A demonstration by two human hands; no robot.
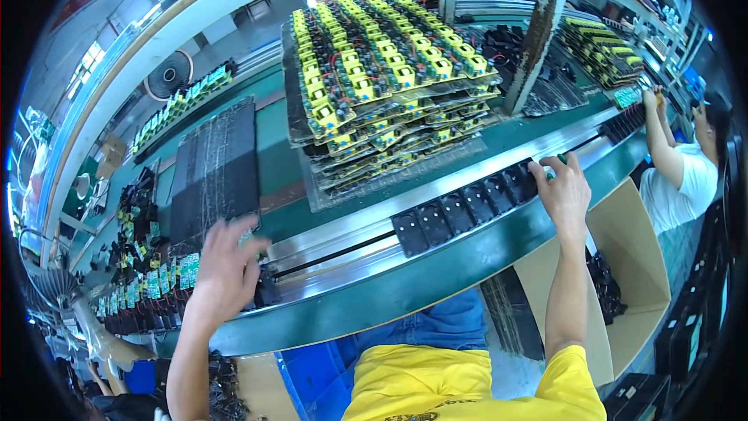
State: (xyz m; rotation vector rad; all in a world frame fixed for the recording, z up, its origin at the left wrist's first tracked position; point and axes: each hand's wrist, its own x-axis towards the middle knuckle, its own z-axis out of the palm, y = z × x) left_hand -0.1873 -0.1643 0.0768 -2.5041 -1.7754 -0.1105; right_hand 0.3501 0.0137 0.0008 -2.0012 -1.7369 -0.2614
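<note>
A row of black plastic cases (456, 212) lies along the metal rail (335, 267) in front of me. At its right end my right hand (565, 193) is closed, finger and thumb about a small green piece (550, 174) that looks like part of a circuit board; most of it is hidden. My left hand (226, 269), slightly blurred, hovers over the rail with its fingers apart and nothing visible in them. Just left of it, green circuit boards with wires (160, 281) stand in a line on black cases. A dark case (266, 290) sits on the rail beside the left fingers.
Trays of yellow-and-black electronic parts (389, 70) are stacked beyond the rail. A black flat sheet (216, 171) lies to their left. An open cardboard box (639, 281) holds black parts beside my right arm. A rusty post (538, 39) rises behind. Another person (678, 171) works farther right.
</note>
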